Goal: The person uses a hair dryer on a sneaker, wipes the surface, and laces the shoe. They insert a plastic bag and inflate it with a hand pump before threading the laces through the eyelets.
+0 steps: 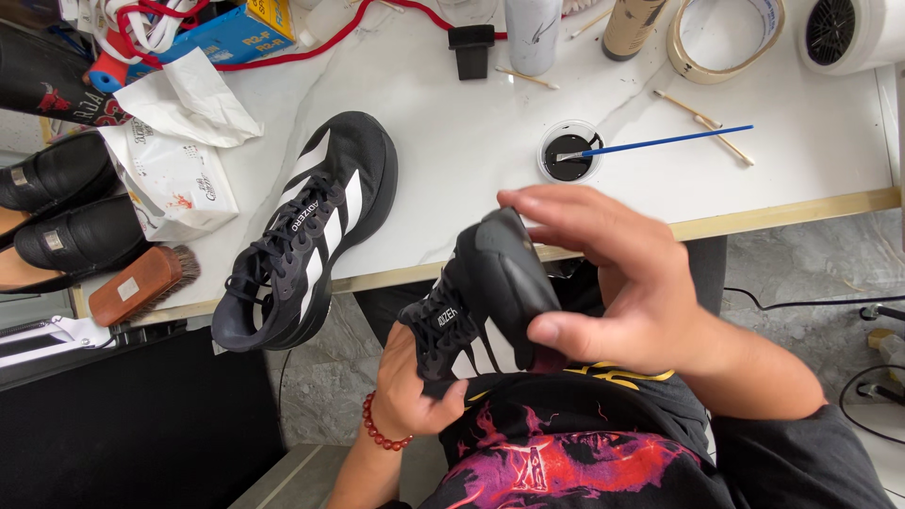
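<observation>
We hold a black lace-up running shoe with white side stripes (481,302) in front of our chest, just off the near edge of the white marble-patterned table (452,141). Our left hand (410,382), a red bead bracelet (382,429) at its wrist, cups the shoe from below by the laced side, fingers closed around it. Our right hand (627,283) wraps over the heel end, thumb pressed on the dark, smooth panel and fingers curled across the top.

To do this well, we judge that the lower hand should keep the shoe steady while the upper one works firmly and evenly over the curved heel, without smearing the white stripes.

The matching black striped shoe (306,236) lies on the table, hanging partly over its edge; its upper looks like fine woven mesh. Beyond it stands a small round dish of black liquid (568,151) with a thin blue-handled brush (660,141) resting in it. A wooden brush with dark bristles (146,283) and two glossy black leather loafers (66,207) sit at the left, and a roll of beige tape (726,38) lies at the far side.
</observation>
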